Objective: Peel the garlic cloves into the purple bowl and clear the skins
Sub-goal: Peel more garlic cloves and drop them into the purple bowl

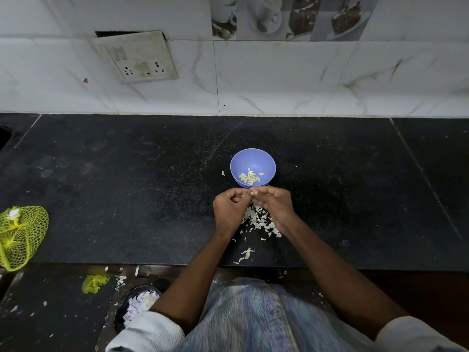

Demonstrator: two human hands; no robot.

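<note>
Garlic, a small pale clove [251, 192], sits pinched between the curled fingertips of both hands just in front of a round purple plastic bowl [264, 158] on a black speckled stone counter [127, 186]. The left hand [229, 208] and the right hand [272, 203] meet knuckle to knuckle over the counter, fingers bent tight around the clove, which is mostly hidden. Peeled yellowish cloves [250, 177] lie in the bottom of the bowl. Beneath and between the wrists a heap of white papery skins [258, 219] spreads over the stone, with stray flakes [245, 254] trailing toward the counter's front edge. White rolled-up sleeves [152, 331] and a blue-grey striped garment [243, 321] fill the lower view. A yellow-green mesh net bag [20, 235] lies at the counter's far left edge. More skins fill a dark bin [138, 304] on the floor below. A grimy white socket plate [138, 57] hangs askew on the marble-tiled wall [279, 80].
</note>
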